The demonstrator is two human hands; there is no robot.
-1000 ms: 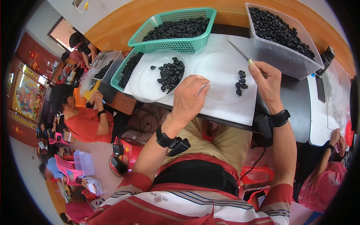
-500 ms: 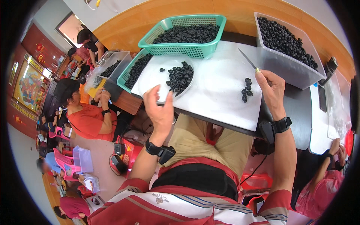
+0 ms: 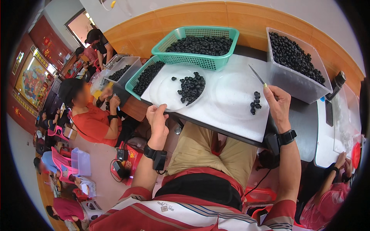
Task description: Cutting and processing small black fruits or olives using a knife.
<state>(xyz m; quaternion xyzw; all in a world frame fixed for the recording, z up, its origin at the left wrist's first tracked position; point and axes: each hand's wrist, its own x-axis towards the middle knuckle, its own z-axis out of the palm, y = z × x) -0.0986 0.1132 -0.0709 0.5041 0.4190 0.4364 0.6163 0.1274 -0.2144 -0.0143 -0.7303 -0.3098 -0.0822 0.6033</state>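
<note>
My left hand [image 3: 157,120] is at the near left rim of a clear round plate [image 3: 158,89], thumb and fingers closed on its edge. Small black ring-like parts [image 3: 192,86] lie heaped toward the plate's right side, with one apart from the heap. In my right hand [image 3: 278,102] is a slim pointed metal tool [image 3: 256,74], its tip directed away from me to the upper left; its exact kind is unclear. Just left of that hand, several black parts [image 3: 255,103] form a short column on the white sheet [image 3: 231,119].
Behind the plate stands a green basket [image 3: 194,59] of black parts, with a second green basket [image 3: 135,90] at its left. A clear bin [image 3: 298,84] of the same parts is at the right, near a black bottle [image 3: 336,85]. A co-worker in orange [image 3: 96,121] sits left.
My left hand has gone from open beside the heap to closed at the plate's near left rim. The right hand still holds the pointed tool. The whole view has shifted slightly.
</note>
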